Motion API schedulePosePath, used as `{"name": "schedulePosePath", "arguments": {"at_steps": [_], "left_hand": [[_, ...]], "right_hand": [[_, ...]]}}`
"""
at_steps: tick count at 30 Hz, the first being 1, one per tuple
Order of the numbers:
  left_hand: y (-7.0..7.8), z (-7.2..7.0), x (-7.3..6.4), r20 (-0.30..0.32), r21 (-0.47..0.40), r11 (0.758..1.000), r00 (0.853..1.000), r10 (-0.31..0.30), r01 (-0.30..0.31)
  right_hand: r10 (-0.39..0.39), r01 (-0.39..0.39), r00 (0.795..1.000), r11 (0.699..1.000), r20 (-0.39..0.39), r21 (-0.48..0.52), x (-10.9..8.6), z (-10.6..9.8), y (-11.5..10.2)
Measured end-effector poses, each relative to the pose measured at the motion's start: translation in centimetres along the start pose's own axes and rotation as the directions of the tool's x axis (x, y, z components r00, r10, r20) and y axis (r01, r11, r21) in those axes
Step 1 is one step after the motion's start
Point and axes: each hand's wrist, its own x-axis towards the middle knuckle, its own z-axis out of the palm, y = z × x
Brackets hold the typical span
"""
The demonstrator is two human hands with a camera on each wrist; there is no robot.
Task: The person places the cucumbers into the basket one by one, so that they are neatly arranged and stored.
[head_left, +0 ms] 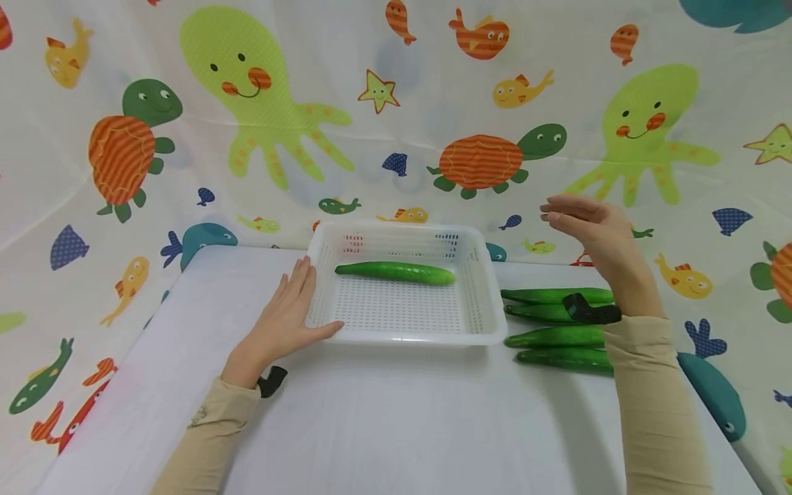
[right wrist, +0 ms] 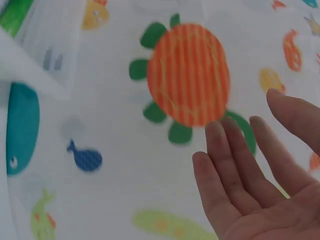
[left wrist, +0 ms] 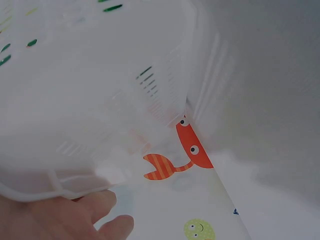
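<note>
A white plastic basket [head_left: 402, 337] with perforated walls stands on the table, and one green cucumber [head_left: 396, 272] lies across its floor. My left hand [head_left: 286, 317] rests against the basket's left side, fingers extended along the rim and thumb at the front corner. The left wrist view shows its fingers [left wrist: 97, 205] at the basket's edge. My right hand [head_left: 594, 230] is raised to the right of the basket, fingers gently bent and holding nothing. In the right wrist view its palm [right wrist: 270, 215] is bare.
Several more cucumbers [head_left: 557, 337] lie side by side on the white table [head_left: 421, 426], right of the basket and partly behind the right forearm. A curtain [head_left: 396, 130] printed with sea animals hangs behind the table. Black straps [head_left: 590, 309] sit at both wrists.
</note>
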Motion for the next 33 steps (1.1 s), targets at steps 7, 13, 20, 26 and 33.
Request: {"name": "schedulePosePath", "arguments": {"at_steps": [7,13,20,26,33], "left_hand": [[-0.1,-0.1,0.0,-0.005,0.013,1.0,1.0,-0.002,0.002],[-0.1,0.0,0.1,0.002,0.013,1.0,1.0,-0.004,0.004],[-0.1,0.2,0.1,-0.003,0.001,1.0,1.0,-0.006,0.006],[0.1,0.1,0.2,-0.002,0.004,1.0,1.0,-0.008,0.008],[0.0,0.0,0.0,0.005,0.011,1.0,1.0,-0.019,0.019]], "right_hand": [[-0.136,0.164,0.983,0.951,-0.122,0.263,-4.5,-5.1,1.0],[-0.116,0.18,0.949,0.962,-0.294,0.203,-8.6,-8.7,3.9],[0.116,-0.057,0.887,0.988,-0.446,0.144,-13.4,-11.9,10.0],[0.225,-0.204,0.88,0.974,-0.419,0.097,-15.6,-13.4,15.2],[0.364,-0.405,0.896,0.905,-0.254,-0.131,-17.1,-14.1,18.8]]}}
